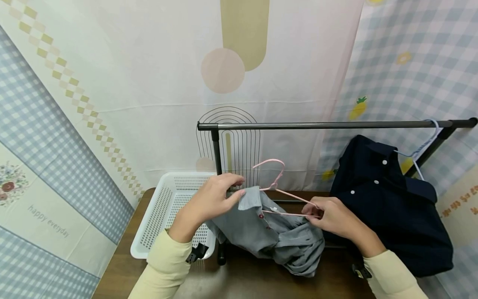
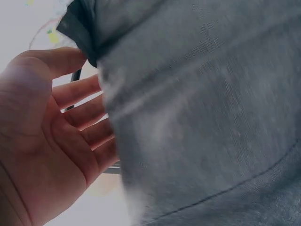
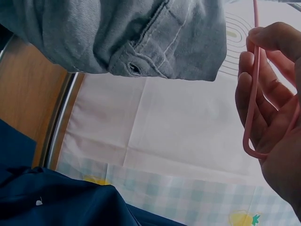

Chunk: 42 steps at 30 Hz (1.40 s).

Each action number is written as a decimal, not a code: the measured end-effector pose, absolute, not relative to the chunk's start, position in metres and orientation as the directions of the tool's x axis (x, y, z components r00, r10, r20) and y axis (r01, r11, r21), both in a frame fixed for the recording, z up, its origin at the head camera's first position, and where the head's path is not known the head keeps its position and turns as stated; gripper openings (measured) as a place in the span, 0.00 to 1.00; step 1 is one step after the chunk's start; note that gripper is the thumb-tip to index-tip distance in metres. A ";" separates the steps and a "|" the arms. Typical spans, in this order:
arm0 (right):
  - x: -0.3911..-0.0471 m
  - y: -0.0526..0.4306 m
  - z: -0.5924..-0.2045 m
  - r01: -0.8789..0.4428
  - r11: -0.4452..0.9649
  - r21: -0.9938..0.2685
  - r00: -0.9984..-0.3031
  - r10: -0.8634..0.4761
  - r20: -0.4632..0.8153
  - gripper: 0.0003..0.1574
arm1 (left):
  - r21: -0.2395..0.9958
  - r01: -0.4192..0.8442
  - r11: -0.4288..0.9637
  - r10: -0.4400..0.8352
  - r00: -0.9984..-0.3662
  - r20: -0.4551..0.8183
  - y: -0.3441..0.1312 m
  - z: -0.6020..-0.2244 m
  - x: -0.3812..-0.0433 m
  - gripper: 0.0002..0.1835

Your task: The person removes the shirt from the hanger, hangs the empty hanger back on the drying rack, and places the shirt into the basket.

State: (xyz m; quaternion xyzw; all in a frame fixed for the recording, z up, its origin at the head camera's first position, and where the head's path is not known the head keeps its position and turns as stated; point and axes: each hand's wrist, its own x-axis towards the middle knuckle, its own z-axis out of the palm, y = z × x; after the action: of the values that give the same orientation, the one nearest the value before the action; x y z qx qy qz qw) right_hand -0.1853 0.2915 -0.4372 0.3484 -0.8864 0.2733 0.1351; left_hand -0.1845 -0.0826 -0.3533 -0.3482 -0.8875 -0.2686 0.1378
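Note:
A grey button-up shirt (image 1: 248,232) hangs in front of me, its body bunched to the lower right. My left hand (image 1: 209,197) holds it by the collar and shoulder; in the left wrist view the fingertips pass behind the cloth, with the thumb at the collar edge. A pink wire hanger (image 1: 282,168) has its left part inside the shirt's neck, hidden by cloth. Its right end sticks out, gripped by my right hand (image 1: 334,218). The right wrist view shows the hanger's rounded end (image 3: 246,141) against the palm, beside the shirt's buttonholed edge (image 3: 134,68).
A dark clothes rail (image 1: 321,125) spans the space behind my hands. At its right end a navy shirt (image 1: 384,207) hangs on a light blue hanger (image 1: 423,145). A white perforated basket (image 1: 149,232) stands left on the wooden table (image 1: 115,274).

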 end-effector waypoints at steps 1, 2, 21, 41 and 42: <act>-0.185 0.292 -0.437 -0.697 0.606 -0.384 -0.715 -0.547 0.435 0.16 | 0.381 0.693 0.612 0.544 -0.719 0.432 -0.083 -0.354 -0.184 0.17; -0.186 0.292 -0.438 -0.702 0.602 -0.379 -0.710 -0.551 0.439 0.17 | 0.378 0.696 0.611 0.546 -0.716 0.436 -0.084 -0.355 -0.183 0.16; -0.184 0.300 -0.434 -0.692 0.593 -0.411 -0.721 -0.549 0.422 0.20 | 0.312 0.802 0.510 0.523 -0.577 0.627 -0.086 -0.375 -0.182 0.07; -0.175 0.321 -0.427 -0.637 0.663 -0.393 -0.768 -0.495 0.407 0.28 | 0.394 0.752 0.528 0.392 -0.627 0.673 -0.095 -0.403 -0.198 0.08; -0.176 0.322 -0.427 -0.632 0.669 -0.391 -0.771 -0.493 0.403 0.28 | 0.406 0.745 0.530 0.382 -0.637 0.669 -0.096 -0.405 -0.199 0.08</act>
State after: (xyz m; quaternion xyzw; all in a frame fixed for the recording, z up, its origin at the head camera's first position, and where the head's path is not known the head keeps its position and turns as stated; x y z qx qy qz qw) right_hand -0.1756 0.3215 -0.4270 0.3113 -0.9039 0.2618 0.1325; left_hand -0.1992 -0.0963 -0.4046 -0.3375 -0.8350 -0.3482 0.2601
